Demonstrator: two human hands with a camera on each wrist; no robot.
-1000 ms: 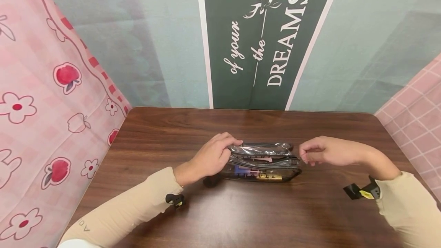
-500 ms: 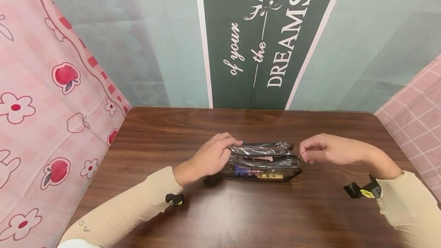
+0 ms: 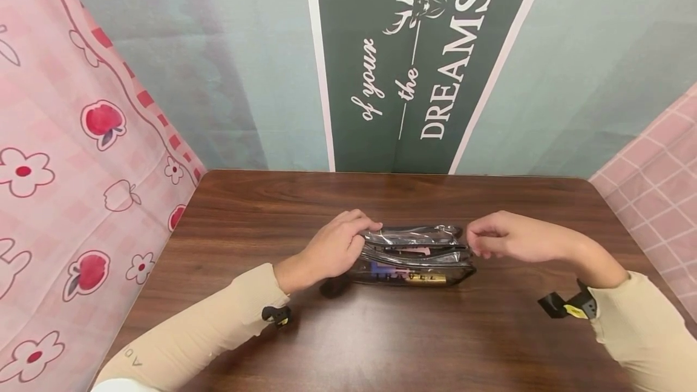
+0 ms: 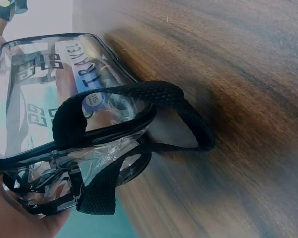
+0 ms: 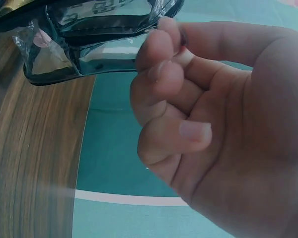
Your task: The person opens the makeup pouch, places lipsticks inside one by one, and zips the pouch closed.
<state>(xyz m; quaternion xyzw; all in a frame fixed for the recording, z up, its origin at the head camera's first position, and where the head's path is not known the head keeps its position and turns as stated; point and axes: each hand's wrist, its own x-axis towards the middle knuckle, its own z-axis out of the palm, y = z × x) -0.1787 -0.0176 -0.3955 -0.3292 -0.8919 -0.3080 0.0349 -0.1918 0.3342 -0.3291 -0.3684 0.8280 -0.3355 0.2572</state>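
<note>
A clear plastic zip pouch with black trim and the printed word TRAVEL sits on the wooden table. Through its wall show a blue-labelled item, a gold tube and something pink. My left hand grips the pouch's left end, fingers over the top edge. A black strap loop sticks out from that end in the left wrist view. At the right end, my right hand pinches the zipper pull between thumb and forefinger; its other fingers curl inward. The fingertips mostly hide the pull.
The brown table runs back to a green and grey curtain with white lettering. Pink patterned cloth hangs at the left, and pink checked cloth at the right.
My right hand has shifted slightly left along the pouch's top in the last half second. The left hand keeps its grip, and the pouch stays in place.
</note>
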